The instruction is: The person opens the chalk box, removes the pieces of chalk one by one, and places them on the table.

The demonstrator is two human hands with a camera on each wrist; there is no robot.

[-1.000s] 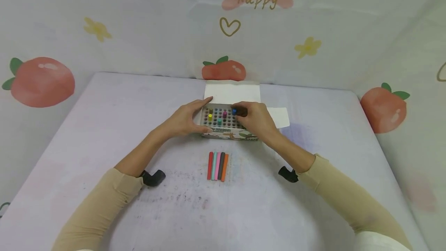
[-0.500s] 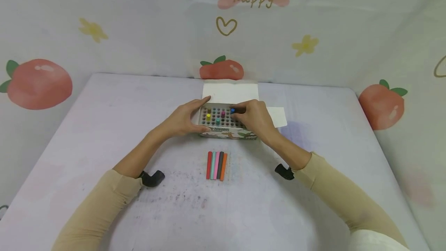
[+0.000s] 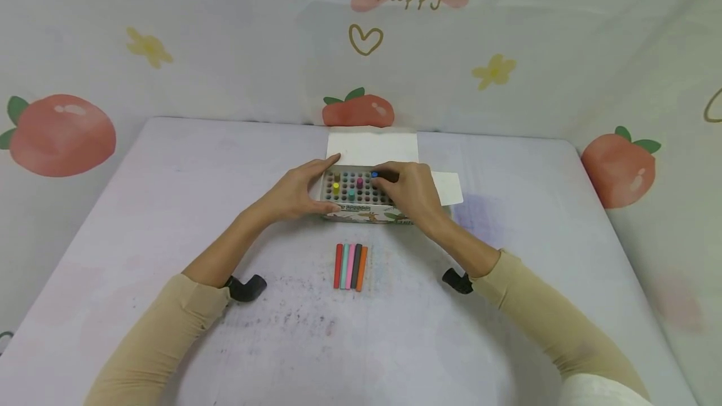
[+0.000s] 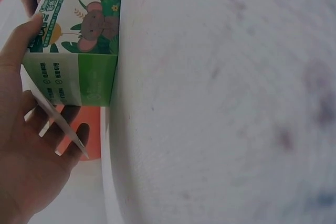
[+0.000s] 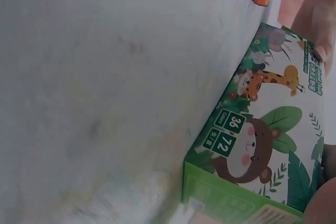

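Note:
An open chalk box [image 3: 366, 213] with animal prints stands near the far middle of the table, its top a grid of holes. Blue, yellow [image 3: 336, 188], teal [image 3: 351, 194], magenta and brown chalk ends poke up from it. My left hand [image 3: 293, 193] holds the box's left end, thumb on the front wall and fingers behind. At the grid's far right part, my right hand [image 3: 414, 196] pinches the blue chalk [image 3: 375, 175] between thumb and fingers; only its top shows. The left wrist view shows the box's green end [image 4: 73, 80].
A row of several chalk sticks [image 3: 350, 267], red, teal, pink, dark grey and orange, lies in front of the box. The white lid [image 3: 372, 146] stands raised at the back, and a side flap [image 3: 447, 188] sticks out right. A printed cloth hangs behind.
The right hand has shifted slightly left and still pinches the blue chalk, of which less shows now. The left hand keeps its place on the box. The head view has moved slightly.

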